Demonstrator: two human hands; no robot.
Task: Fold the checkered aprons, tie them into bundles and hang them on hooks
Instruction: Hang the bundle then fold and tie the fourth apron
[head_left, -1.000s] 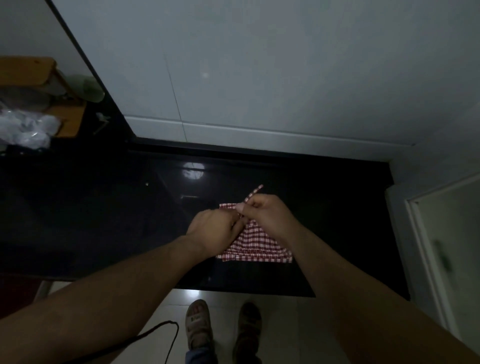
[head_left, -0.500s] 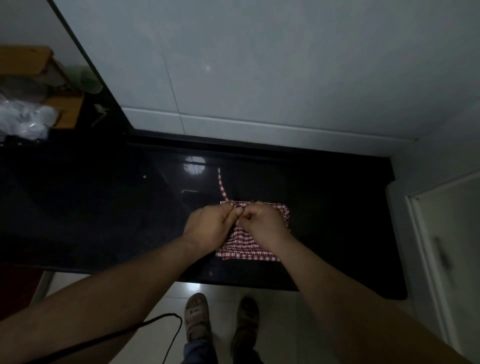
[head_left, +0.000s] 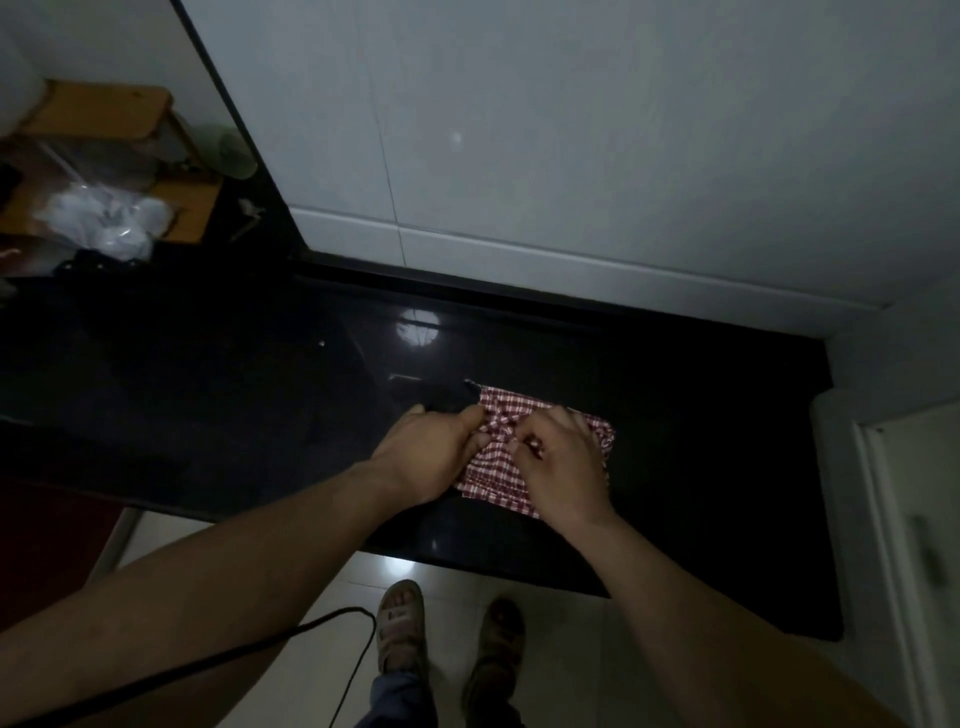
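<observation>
So the folded checkered apron (head_left: 491, 475) is lying flat on the black countertop (head_left: 701, 441), toward the counter's front edge and a bit right of its middle. It's a red-and-white rectangle, with its tie strap (head_left: 497, 432) crossed over the top of it.

Both hands are on the strap right where it crosses. The left hand (head_left: 431, 457) has its fingers curled in and is pinching 1 bit of the strap, and the right hand (head_left: 563, 467) is doing the same from the other side — fingertips bunched tight on the fabric. The 2 hands are nearly touching. The right one covers a good chunk of the apron, so I can't tell how the far corner lies.

Other stuff: a round light reflection (head_left: 415, 330) on the counter's back half, a white tiled wall (head_left: 571, 156) rising from the counter's back edge, and a crumpled plastic bag (head_left: 104, 218) off past the counter's left end. Below the front edge there are 2 sandalled feet (head_left: 400, 629) on pale floor tiles, plus a black cable (head_left: 260, 644) — it runs under the left forearm.
</observation>
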